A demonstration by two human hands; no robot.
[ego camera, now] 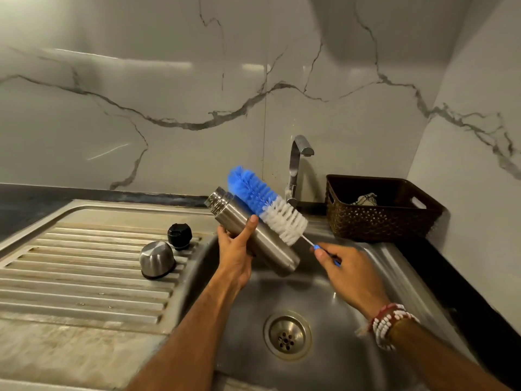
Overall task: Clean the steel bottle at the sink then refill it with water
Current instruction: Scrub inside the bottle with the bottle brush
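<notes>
Head view is showing the sink (242, 348) filling the near middle, the brown basket (380, 218) sitting at its far right. The steel bottle (270, 244) is tilting over the basin, mouth pointing far-left, with the left hand (235, 255) wrapping round it. The blue-and-white brush (267, 201) is lying against the bottle's far side, the right hand (352, 275) pinching its handle. The steel cap (157, 258) and black stopper (180, 235) are resting left on the drainboard (84, 277)

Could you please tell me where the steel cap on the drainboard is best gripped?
Probably from above, fingers around the wider lower wall of the steel cap: it stands rim-down, its domed top tapers, and the black stopper crowds its far side.
</notes>
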